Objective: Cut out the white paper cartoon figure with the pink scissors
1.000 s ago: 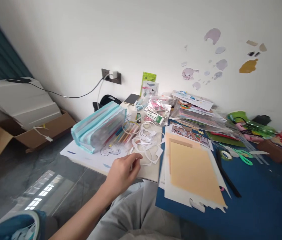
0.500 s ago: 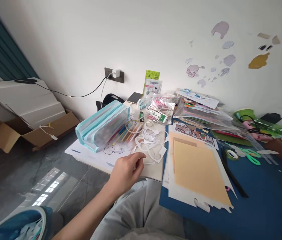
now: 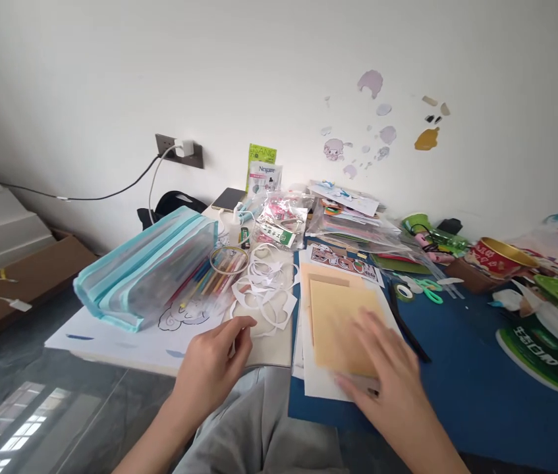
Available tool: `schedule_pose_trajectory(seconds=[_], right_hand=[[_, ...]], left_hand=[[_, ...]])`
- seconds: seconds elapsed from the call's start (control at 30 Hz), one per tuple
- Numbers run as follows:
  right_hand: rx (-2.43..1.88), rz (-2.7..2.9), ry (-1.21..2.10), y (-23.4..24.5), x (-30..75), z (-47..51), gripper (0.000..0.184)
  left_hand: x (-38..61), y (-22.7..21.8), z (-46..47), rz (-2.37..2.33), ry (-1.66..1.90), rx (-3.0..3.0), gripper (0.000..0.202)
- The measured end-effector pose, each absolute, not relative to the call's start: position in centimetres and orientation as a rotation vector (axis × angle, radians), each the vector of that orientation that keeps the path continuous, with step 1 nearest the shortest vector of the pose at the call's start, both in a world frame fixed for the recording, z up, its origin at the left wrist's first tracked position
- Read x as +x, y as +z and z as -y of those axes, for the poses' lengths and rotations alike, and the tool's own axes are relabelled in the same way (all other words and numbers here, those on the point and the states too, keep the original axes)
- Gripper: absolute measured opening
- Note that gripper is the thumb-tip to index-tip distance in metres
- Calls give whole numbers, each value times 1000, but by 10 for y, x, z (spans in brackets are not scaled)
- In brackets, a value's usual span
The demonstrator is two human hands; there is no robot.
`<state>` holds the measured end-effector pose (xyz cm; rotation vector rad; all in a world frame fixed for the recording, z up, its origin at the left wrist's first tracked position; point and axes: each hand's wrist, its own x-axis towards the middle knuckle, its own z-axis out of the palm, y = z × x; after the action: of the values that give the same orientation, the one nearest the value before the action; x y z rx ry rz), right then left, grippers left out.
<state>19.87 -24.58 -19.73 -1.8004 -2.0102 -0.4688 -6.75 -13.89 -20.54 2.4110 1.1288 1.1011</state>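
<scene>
My left hand (image 3: 218, 352) hovers at the front edge of the cream surface, its fingers curled inward and nothing visible in them. Just beyond it lie white paper cut-out scraps (image 3: 263, 283). My right hand (image 3: 387, 368), slightly blurred, is spread over the lower right of a yellow paper sheet (image 3: 342, 316); I cannot tell whether it touches. Under the yellow sheet are white sheets (image 3: 323, 388). A small dark spot shows near the right thumb. At the sheets' far end lies a printed sticker strip (image 3: 342, 262).
A clear zip pencil case with turquoise trim (image 3: 147, 270) and colored pencils (image 3: 219, 270) are on the left. Green scissors (image 3: 427, 288), a tape roll (image 3: 403, 292) and a black strip (image 3: 410, 329) lie right. Plastic packets (image 3: 281, 220) stand at the back. A green package (image 3: 535, 352) is far right.
My right hand has come into view over the yellow sheet. The view has turned right, bringing in the red bowl and green package. My left hand stays curled.
</scene>
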Motion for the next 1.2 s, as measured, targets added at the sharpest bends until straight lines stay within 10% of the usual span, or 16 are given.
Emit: schedule_pose_trajectory(seconds=[0.4,1.2], right_hand=[[-1540,1987,-614,-187,188,246,12],[-1720,2179,-515,-185,152,249,37]], left_hand=[[-70,-220,138,-1071,1184,2407,18],[-76,-221,139,-1019,1248,2347,15]])
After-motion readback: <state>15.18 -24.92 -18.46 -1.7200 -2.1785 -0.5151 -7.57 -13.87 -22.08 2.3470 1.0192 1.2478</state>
